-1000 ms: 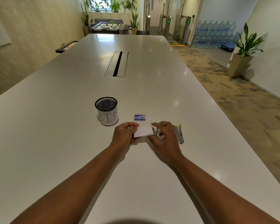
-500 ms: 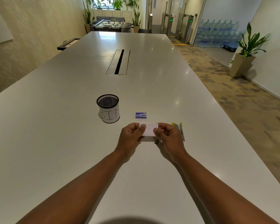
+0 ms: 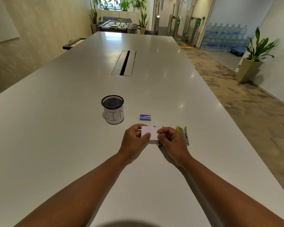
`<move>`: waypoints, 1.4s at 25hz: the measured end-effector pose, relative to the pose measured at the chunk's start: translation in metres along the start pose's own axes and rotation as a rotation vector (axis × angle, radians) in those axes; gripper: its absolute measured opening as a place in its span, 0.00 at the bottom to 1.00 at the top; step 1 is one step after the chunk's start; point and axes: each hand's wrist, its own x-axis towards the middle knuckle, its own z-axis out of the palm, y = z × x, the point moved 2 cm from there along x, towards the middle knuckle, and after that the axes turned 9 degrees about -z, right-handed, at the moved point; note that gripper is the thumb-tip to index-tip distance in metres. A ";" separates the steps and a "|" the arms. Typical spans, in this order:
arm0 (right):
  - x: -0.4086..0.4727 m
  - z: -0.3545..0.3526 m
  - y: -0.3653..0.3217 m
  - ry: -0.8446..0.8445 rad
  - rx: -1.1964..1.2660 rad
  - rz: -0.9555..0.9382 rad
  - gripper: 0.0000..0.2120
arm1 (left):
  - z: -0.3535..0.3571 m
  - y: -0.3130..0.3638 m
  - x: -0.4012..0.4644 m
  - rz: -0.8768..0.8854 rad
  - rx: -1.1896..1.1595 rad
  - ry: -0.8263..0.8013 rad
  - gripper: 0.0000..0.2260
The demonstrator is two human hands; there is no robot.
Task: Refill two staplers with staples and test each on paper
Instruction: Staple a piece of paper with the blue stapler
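Observation:
A small white piece of paper is held above the table between both hands. My left hand pinches its left edge and my right hand pinches its right edge. A grey stapler with yellow ends lies on the table just right of my right hand. A second stapler is mostly hidden under the paper and my right hand; only a dark tip and a bit of blue show. A small blue staple box lies just beyond the paper.
A black mesh cup labelled BIN stands left of the staple box. The long white table has a cable slot at its middle. The table's right edge drops to a carpeted floor.
My right hand left the stapler on the table and took the paper's right edge. Both hands now hold the paper, lifted a little.

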 end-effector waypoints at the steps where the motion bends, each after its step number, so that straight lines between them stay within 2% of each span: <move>1: 0.000 0.000 0.001 -0.010 -0.029 -0.004 0.09 | -0.001 0.001 0.001 0.001 0.006 0.006 0.15; 5: -0.001 0.001 -0.001 -0.026 -0.089 -0.031 0.10 | -0.002 0.001 0.002 0.007 -0.006 -0.004 0.16; 13: -0.001 0.002 0.000 -0.011 -0.120 -0.031 0.10 | -0.004 0.002 0.007 -0.030 -0.075 0.043 0.05; 19: 0.001 -0.001 0.002 0.027 -0.091 -0.016 0.10 | -0.003 0.001 0.003 0.018 0.050 -0.038 0.17; 26: -0.001 0.002 0.000 0.028 -0.145 -0.033 0.13 | -0.004 -0.004 0.008 0.008 0.020 0.021 0.08; 32: -0.003 0.001 -0.001 0.041 -0.130 -0.017 0.12 | -0.004 -0.004 0.007 0.008 0.049 -0.015 0.14; 35: -0.003 0.001 -0.003 0.029 -0.150 -0.034 0.12 | -0.005 -0.004 0.010 -0.010 0.026 -0.004 0.12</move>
